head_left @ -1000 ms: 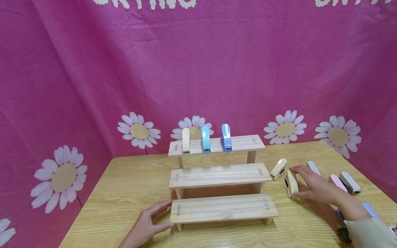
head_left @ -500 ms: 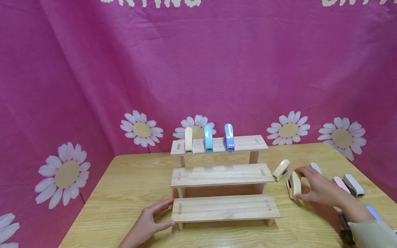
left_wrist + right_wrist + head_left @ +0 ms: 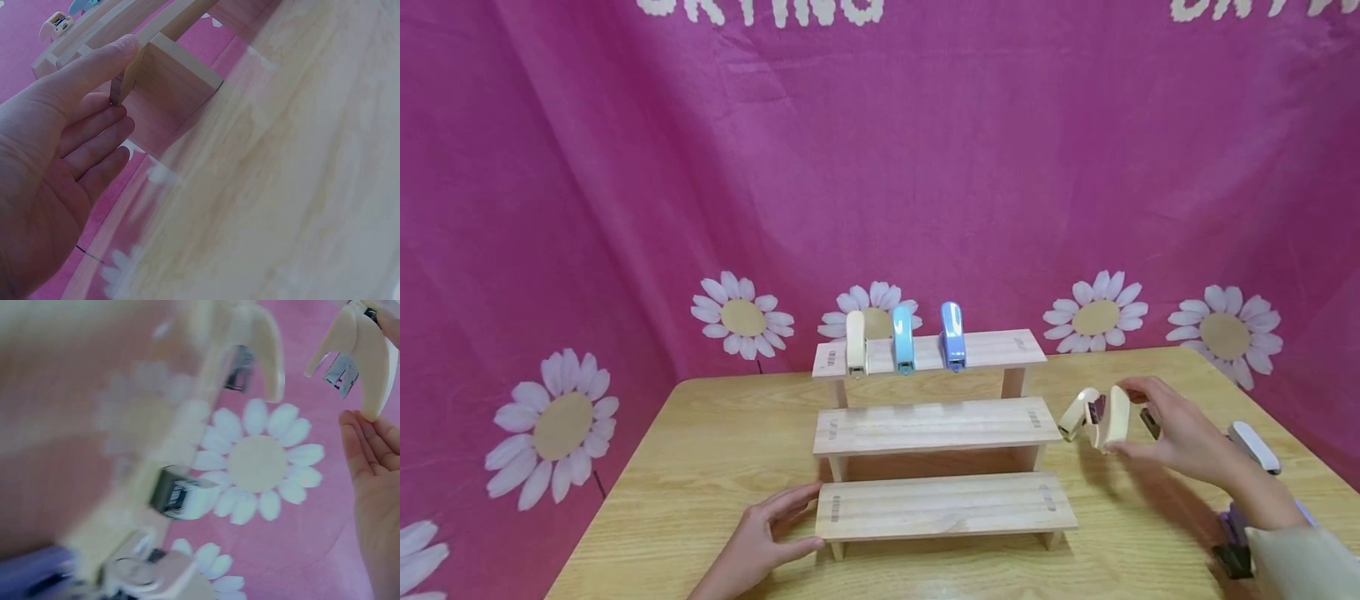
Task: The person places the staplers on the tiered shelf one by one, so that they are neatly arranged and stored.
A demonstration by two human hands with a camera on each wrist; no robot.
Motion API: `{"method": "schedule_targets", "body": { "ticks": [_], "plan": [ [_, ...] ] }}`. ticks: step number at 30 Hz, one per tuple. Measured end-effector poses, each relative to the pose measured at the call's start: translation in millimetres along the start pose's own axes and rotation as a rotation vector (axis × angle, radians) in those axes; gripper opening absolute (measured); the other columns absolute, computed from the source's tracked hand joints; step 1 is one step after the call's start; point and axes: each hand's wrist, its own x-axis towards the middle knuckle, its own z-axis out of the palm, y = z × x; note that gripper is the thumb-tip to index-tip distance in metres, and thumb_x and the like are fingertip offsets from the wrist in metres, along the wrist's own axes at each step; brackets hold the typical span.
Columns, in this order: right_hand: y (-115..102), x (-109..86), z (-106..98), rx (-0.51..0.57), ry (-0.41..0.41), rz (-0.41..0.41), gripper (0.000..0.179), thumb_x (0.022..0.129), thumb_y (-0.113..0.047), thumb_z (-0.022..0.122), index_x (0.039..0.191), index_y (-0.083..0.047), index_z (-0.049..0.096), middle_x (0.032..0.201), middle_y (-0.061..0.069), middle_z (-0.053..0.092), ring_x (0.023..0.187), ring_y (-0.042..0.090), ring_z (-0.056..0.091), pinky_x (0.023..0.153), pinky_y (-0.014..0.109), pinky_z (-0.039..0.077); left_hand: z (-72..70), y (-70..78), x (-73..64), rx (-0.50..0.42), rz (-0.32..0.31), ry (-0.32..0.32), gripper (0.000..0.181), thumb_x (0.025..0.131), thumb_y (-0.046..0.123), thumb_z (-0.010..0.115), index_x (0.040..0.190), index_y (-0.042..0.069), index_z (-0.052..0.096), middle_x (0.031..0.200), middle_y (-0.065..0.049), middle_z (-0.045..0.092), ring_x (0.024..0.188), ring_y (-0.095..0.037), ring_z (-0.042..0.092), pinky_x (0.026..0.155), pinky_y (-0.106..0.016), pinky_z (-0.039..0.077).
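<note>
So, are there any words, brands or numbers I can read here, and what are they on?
Pink curtain, upper left: white letters, tops cut off; perhaps ending "ING".
Pink curtain, upper right: other white letters, also cut off; unreadable.
Staplers: no readable label; any marking is too small or blurred.

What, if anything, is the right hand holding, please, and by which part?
The right hand holds a cream stapler, pinching it by opposite ends.
</note>
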Motion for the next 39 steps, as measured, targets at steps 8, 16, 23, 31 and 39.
{"method": "schedule_targets", "body": {
  "ticks": [8, 16, 23, 31, 39],
  "plan": [
    [-10.6, 32.9, -12.9, 0.033, 0.049, -0.010, 0.089, 0.047, -0.012, 0.096, 0.123, 0.007, 0.053, 0.110, 0.012, 0.061, 0.103, -0.012, 0.042, 0.087, -0.003, 0.034, 1.3, -0.4, -0.4, 0.007, 0.013, 0.009, 0.066, 0.082, 0.025, 0.079, 0.138, 0.002, 0.054, 0.140, -0.023, 0.055, 0.125, -0.004, 0.055, 0.107, -0.035, 0.052],
    [-21.3, 63.0, -21.4, 0.042, 0.092, -0.016, 0.091, 0.047, -0.007, 0.095, 0.126, 0.007, 0.052, 0.115, 0.017, 0.061, 0.104, -0.011, 0.043, 0.091, -0.006, 0.031, 1.4, 2.1, -0.8, 0.015, -0.005, 0.007, 0.066, 0.082, 0.025, 0.079, 0.138, 0.001, 0.054, 0.140, -0.023, 0.054, 0.128, -0.018, 0.056, 0.107, -0.038, 0.051],
    [-28.3, 86.5, -26.1, 0.059, 0.094, -0.079, 0.093, 0.048, -0.003, 0.094, 0.130, 0.006, 0.051, 0.119, 0.017, 0.061, 0.109, -0.011, 0.043, 0.095, -0.006, 0.031, 1.3, 4.0, -0.6, 0.012, -0.024, 0.002, 0.067, 0.082, 0.026, 0.079, 0.138, 0.001, 0.053, 0.141, -0.023, 0.053, 0.129, -0.034, 0.054, 0.108, -0.040, 0.050],
    [-38.5, 111.5, -25.4, 0.081, 0.081, -0.147, 0.089, 0.049, -0.002, 0.093, 0.128, 0.006, 0.052, 0.114, 0.016, 0.062, 0.105, 0.003, 0.050, 0.096, -0.004, 0.033, 1.0, 4.1, -0.9, 0.002, -0.015, 0.001, 0.067, 0.082, 0.025, 0.079, 0.139, 0.000, 0.053, 0.141, -0.024, 0.053, 0.129, -0.041, 0.052, 0.108, -0.040, 0.050],
    [-47.1, 129.8, -18.2, 0.080, 0.046, -0.202, 0.084, 0.051, -0.006, 0.094, 0.125, 0.006, 0.054, 0.112, 0.013, 0.063, 0.101, 0.013, 0.055, 0.096, -0.004, 0.035, 0.4, -0.3, -0.5, 0.018, 0.027, 0.006, 0.067, 0.082, 0.026, 0.079, 0.138, 0.001, 0.053, 0.141, -0.023, 0.054, 0.128, -0.034, 0.055, 0.107, -0.039, 0.050]
  ]
}}
